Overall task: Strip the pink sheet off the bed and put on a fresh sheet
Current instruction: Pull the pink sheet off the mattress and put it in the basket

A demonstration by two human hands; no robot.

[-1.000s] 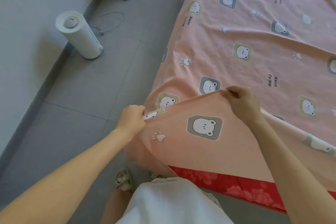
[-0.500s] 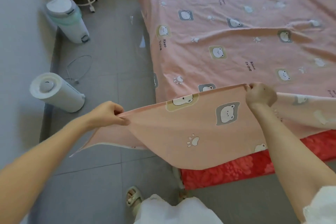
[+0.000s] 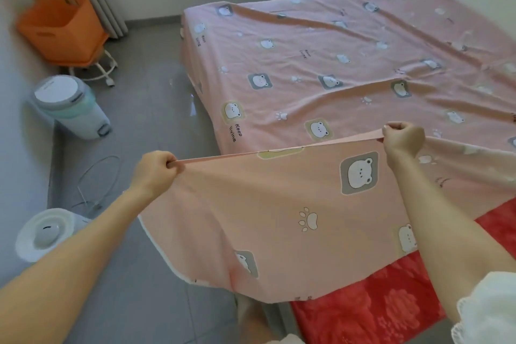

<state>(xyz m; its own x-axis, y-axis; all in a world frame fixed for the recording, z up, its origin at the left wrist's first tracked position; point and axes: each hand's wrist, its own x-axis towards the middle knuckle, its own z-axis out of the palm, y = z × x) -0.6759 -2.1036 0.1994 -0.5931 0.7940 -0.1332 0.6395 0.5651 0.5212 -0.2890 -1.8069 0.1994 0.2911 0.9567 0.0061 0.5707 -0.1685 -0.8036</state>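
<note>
Bed (image 3: 377, 313): pink sheet (image 3: 307, 64) in both hands (image 3: 156, 170) (image 3: 402, 142)

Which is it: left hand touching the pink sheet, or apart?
Touching. Head view: the left hand grips the lifted edge of the pink sheet, fingers curled round it; the edge runs taut to the right hand.

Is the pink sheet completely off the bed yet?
No, most of the pink sheet lies spread flat; only its near corner is lifted, gripped by the left hand and right hand, baring a red cover.
</note>
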